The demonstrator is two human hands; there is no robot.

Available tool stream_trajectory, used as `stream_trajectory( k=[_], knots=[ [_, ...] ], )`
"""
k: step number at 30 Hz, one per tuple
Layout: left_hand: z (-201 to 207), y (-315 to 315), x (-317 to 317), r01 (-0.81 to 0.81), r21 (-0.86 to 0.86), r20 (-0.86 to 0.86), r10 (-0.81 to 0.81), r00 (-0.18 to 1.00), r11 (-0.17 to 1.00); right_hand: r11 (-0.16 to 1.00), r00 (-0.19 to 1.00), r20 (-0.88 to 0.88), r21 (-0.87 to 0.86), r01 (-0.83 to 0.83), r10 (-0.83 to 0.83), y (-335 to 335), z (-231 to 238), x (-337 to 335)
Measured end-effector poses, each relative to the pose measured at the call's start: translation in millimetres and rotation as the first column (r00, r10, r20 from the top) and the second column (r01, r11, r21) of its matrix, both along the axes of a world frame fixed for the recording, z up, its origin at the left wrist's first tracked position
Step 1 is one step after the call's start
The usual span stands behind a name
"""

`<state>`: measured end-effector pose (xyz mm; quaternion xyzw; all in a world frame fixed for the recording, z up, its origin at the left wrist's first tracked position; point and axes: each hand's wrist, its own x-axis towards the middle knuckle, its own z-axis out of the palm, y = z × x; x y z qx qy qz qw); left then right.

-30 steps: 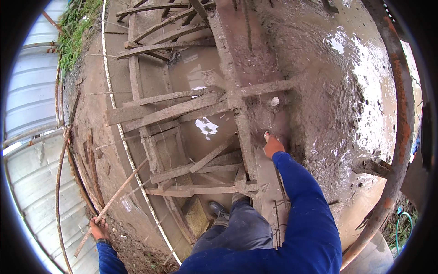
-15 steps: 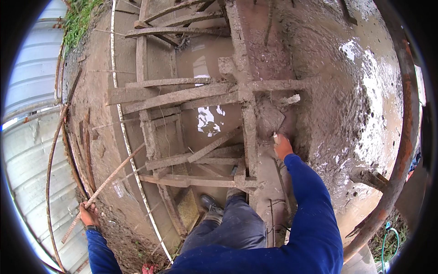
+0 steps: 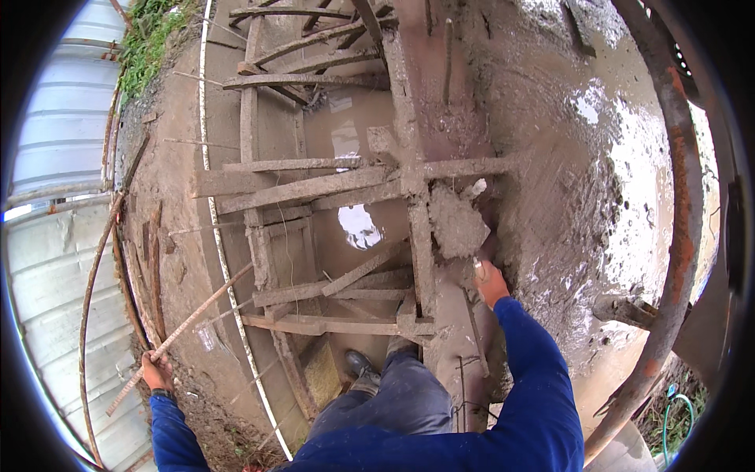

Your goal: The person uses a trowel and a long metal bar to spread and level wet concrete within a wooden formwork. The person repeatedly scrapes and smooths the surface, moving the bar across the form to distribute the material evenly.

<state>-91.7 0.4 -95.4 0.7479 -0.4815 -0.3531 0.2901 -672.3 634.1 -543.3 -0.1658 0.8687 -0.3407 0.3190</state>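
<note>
My left hand [image 3: 157, 371] is closed around a rusty, ribbed steel bar [image 3: 206, 313], which slants up to the right over the edge of the timber formwork. My right hand [image 3: 492, 285] grips the pale handle of what looks like a trowel [image 3: 459, 223]. Its broad blade is coated with grey wet mortar and sits in the muddy trench [image 3: 452, 295], right of the long formwork plank [image 3: 422, 259]. A small pale stub [image 3: 479, 187] sticks out just beyond the blade. My right fingers partly hide the handle.
Mud-caked cross boards [image 3: 314, 182] span the formwork over brown water [image 3: 346, 118]. My boot [image 3: 360, 365] stands low between them. A white pole [image 3: 216, 224] runs along the left, near metal sheeting [image 3: 59, 275]. A rusty curved pipe [image 3: 678, 259] arches along the right, beside wet mud.
The view has shifted, so the formwork sits lower. The trowel blade now appears flatter, with more grey mortar showing. My left hand keeps its hold on the steel bar.
</note>
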Motion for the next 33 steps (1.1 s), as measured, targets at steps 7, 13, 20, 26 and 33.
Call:
stream_trajectory(
  k=[7,13,20,26,33],
  knots=[
    [-7,13,-4,-0.050,0.032,0.002,0.050,0.999,0.998,0.999,0.995,0.088,-0.021,-0.035,0.037,22,63,-7],
    [-16,9,30,-0.045,-0.019,0.022,0.046,0.999,0.999,0.988,0.982,0.104,-0.043,-0.151,0.155,26,122,-17],
    [-22,3,40,-0.059,0.012,0.083,0.057,0.995,0.998,0.933,0.937,0.027,-0.104,-0.344,0.348,23,190,-33],
    [-38,2,51,0.082,-0.037,0.111,-0.077,0.991,0.996,0.868,0.867,-0.045,0.013,-0.496,0.496,-4,248,-47],
    [-56,5,73,0.225,-0.144,0.079,-0.216,0.973,0.964,0.774,0.774,0.030,0.021,-0.633,0.633,-95,332,-39]
  ],
)
